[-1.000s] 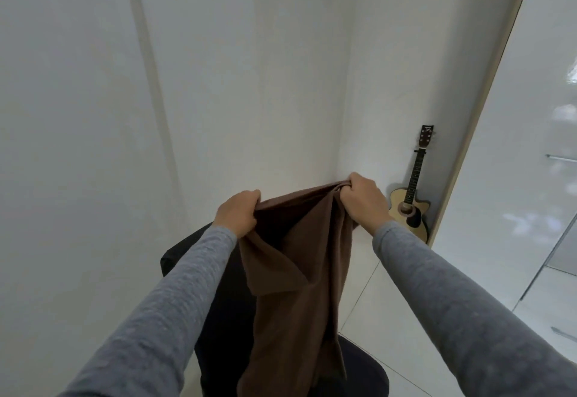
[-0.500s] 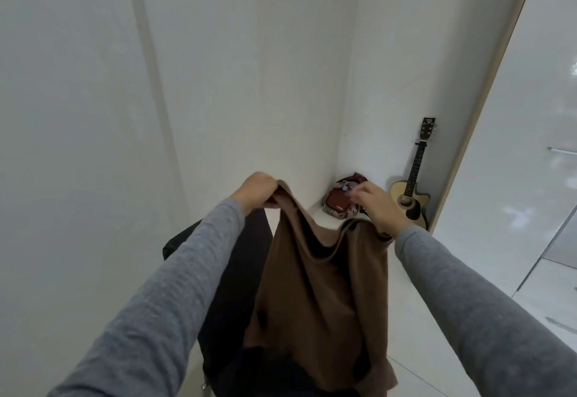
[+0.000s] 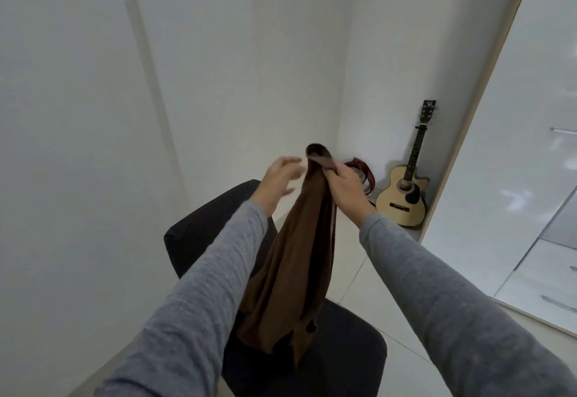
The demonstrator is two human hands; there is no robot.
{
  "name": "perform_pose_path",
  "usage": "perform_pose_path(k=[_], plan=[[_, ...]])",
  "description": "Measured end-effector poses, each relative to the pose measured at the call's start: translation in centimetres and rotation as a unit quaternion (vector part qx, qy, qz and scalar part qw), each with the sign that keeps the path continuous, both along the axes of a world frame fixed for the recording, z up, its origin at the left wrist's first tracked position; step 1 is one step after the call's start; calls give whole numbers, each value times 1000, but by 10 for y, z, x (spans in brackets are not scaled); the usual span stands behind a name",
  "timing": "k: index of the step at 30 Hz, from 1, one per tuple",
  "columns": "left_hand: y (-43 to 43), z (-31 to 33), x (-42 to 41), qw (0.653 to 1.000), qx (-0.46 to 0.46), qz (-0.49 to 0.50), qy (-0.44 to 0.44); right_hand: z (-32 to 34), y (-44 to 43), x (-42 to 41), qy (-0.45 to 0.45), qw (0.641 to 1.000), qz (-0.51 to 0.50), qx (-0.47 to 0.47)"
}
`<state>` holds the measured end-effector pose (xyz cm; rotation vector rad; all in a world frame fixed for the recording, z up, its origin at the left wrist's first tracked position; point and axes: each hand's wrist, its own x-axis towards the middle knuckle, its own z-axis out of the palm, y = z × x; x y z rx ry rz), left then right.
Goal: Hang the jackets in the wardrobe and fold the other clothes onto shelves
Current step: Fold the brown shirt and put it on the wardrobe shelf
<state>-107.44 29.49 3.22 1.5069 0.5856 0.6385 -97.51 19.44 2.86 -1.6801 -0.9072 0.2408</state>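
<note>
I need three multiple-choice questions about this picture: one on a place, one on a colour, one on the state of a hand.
1. Where is the guitar? A) on a bed B) in the corner, against the wall C) hanging from the ceiling
2. What colour is the garment? A) brown B) blue C) white
3. How is the left hand? A) gripping the garment B) open, holding nothing C) resting on the guitar
Answers: 1 B, it leans on the corner wall; 2 A, the cloth is brown; 3 B, its fingers are spread, and only the right hand grips the garment.
</note>
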Motion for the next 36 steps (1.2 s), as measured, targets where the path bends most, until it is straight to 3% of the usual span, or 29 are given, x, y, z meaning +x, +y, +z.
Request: perform_pose_path(k=[3,8,15,19,24,28,32,36], plan=[[4,-69,-17,994,29,14,103,3,7,-7,22,1000,-7,20],[-4,-139,-30,971,49,-78,222,16,10,-15,66,995,17,66],[-25,-174,-14,938,128,-72,313,37,2,-16,125,980,4,151],[-32,-190,-7,947,90,-74,299,44,-14,-2,198,965,4,174],[-45,-204,20,920,166,-85,343,49,-31,17,245,954,-23,172],[-43,-189,19,909,192,-9,370,48,-43,34,203,965,-38,162],[-17,-163,15,955,87,15,282,33,-55,53,99,984,-109,102],[-12,-108,19,978,101,-64,173,-9,-58,71,-10,987,-130,-92]])
